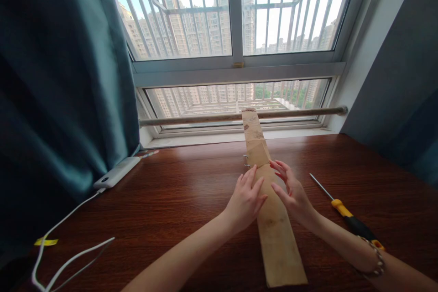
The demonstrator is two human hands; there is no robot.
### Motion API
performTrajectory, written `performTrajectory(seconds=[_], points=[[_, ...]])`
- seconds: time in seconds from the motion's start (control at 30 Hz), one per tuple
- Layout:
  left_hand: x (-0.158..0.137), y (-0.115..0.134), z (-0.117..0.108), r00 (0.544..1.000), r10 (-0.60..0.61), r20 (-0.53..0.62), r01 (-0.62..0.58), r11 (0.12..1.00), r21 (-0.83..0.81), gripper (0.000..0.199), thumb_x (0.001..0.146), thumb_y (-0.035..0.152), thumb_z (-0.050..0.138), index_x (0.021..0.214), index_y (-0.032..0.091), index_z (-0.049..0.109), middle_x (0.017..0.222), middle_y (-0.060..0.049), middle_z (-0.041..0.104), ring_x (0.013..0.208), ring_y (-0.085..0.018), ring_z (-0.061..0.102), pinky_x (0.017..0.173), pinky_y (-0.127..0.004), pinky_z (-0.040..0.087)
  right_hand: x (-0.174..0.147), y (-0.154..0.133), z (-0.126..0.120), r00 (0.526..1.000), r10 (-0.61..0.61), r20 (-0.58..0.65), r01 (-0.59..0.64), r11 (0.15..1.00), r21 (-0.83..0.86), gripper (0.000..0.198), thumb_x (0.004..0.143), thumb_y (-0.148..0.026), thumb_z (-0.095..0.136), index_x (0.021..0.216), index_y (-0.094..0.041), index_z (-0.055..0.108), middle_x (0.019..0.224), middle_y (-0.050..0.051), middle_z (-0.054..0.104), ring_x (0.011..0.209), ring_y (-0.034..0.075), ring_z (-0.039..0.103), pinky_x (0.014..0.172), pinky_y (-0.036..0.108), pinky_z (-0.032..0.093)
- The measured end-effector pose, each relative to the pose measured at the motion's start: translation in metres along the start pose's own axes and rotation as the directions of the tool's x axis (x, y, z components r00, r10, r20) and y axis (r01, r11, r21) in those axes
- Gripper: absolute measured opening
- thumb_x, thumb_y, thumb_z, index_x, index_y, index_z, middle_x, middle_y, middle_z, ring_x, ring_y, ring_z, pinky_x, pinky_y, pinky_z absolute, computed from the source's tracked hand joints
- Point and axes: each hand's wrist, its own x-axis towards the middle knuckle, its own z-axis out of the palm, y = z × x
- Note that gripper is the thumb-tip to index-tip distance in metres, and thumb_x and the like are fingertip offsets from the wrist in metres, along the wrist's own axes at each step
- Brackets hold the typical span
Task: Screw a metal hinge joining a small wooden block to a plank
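- Wood in a long, pale strip, the board (280, 237), lay on the worktop (178, 191), running from the near side toward the window (232, 68); a seam crossed it just ahead of the fingertips.
- Beyond the seam, the far section (258, 151) carried dark marks, and its end overlapped the metal rail (294, 113) in view; whether the two touched, I could not tell.
- The left hand (247, 198) rested on the board's left side, fingers loosely extended, the forefinger reaching to the seam and the thumb lying over the surface.
- The right hand (290, 191) stood at the right edge with fingers spread and bent, fingertips near the seam, thumb over the wood; how firmly it touched, I could not tell. Neither hand was pinching anything.
- Two small screws (247, 165) showed at the left edge near the seam, pointing sideways; whether they sat in the wood or lay beside it was too small to make out.
- A screwdriver (341, 207) with a yellow and black handle lay to the right, apart from the board, its shaft pointing toward the window and its handle partly behind the right forearm, which wore a bracelet (379, 260).
- At the far left, a white device (118, 172) lay beside the blue curtain (102, 100), a white cable (65, 216) plugged into it.
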Motion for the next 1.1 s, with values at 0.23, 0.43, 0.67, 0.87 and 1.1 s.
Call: performTrajectory(seconds=[0.23, 0.43, 0.67, 0.87, 1.1], points=[[0.007, 0.016, 0.007, 0.999, -0.013, 0.049, 0.001, 0.970, 0.243, 0.057, 0.083, 0.054, 0.035, 0.124, 0.016, 0.045, 0.142, -0.019, 0.027, 0.130, -0.031, 0.026, 0.101, -0.054, 0.026, -0.010, 0.023, -0.005, 0.993, 0.117, -0.018, -0.118, 0.990, -0.076, 0.050, 0.082, -0.030, 0.050, 0.128, -0.021, 0.031, 0.133, 0.012, 0.041, 0.122, 0.022, 0.041, 0.103, 0.043, 0.033], [0.011, 0.022, 0.008, 0.996, -0.034, 0.079, 0.012, 0.962, 0.272, 0.053, 0.083, 0.052, 0.038, 0.120, 0.015, 0.048, 0.140, -0.019, 0.031, 0.129, -0.033, 0.026, 0.098, -0.057, 0.025, -0.015, 0.027, 0.002, 0.994, 0.107, 0.003, -0.103, 0.964, -0.245, 0.048, 0.085, -0.032, 0.044, 0.129, -0.018, 0.031, 0.131, 0.014, 0.043, 0.122, 0.023, 0.040, 0.103, 0.045, 0.032], [0.011, 0.022, 0.007, 0.997, -0.044, 0.071, 0.031, 0.984, 0.178, 0.054, 0.081, 0.048, 0.044, 0.120, 0.012, 0.050, 0.138, -0.022, 0.034, 0.127, -0.037, 0.028, 0.098, -0.060, 0.021, -0.012, 0.021, 0.004, 0.999, 0.024, 0.049, -0.001, 0.902, -0.431, 0.058, 0.089, -0.036, 0.038, 0.137, -0.013, 0.018, 0.139, 0.017, 0.029, 0.130, 0.024, 0.026, 0.106, 0.048, 0.026], [0.008, 0.019, 0.012, 0.997, -0.042, 0.062, 0.030, 0.983, 0.182, 0.056, 0.082, 0.045, 0.043, 0.128, 0.012, 0.041, 0.140, -0.021, 0.031, 0.129, -0.035, 0.024, 0.101, -0.058, 0.018, -0.009, 0.022, 0.003, 0.993, 0.021, 0.119, 0.043, 0.858, -0.513, 0.060, 0.089, -0.042, 0.038, 0.138, -0.014, 0.020, 0.137, 0.017, 0.031, 0.131, 0.025, 0.024, 0.105, 0.048, 0.028], [-0.006, 0.006, 0.009, 0.994, -0.028, 0.105, 0.031, 0.999, -0.027, 0.063, 0.084, 0.044, 0.043, 0.137, 0.015, 0.026, 0.147, -0.016, 0.017, 0.136, -0.027, 0.008, 0.106, -0.055, 0.013, -0.012, 0.028, 0.005, 0.993, -0.012, 0.121, 0.075, 0.847, -0.526, 0.061, 0.088, -0.040, 0.040, 0.139, -0.016, 0.017, 0.140, 0.015, 0.030, 0.132, 0.024, 0.022, 0.106, 0.048, 0.026]])
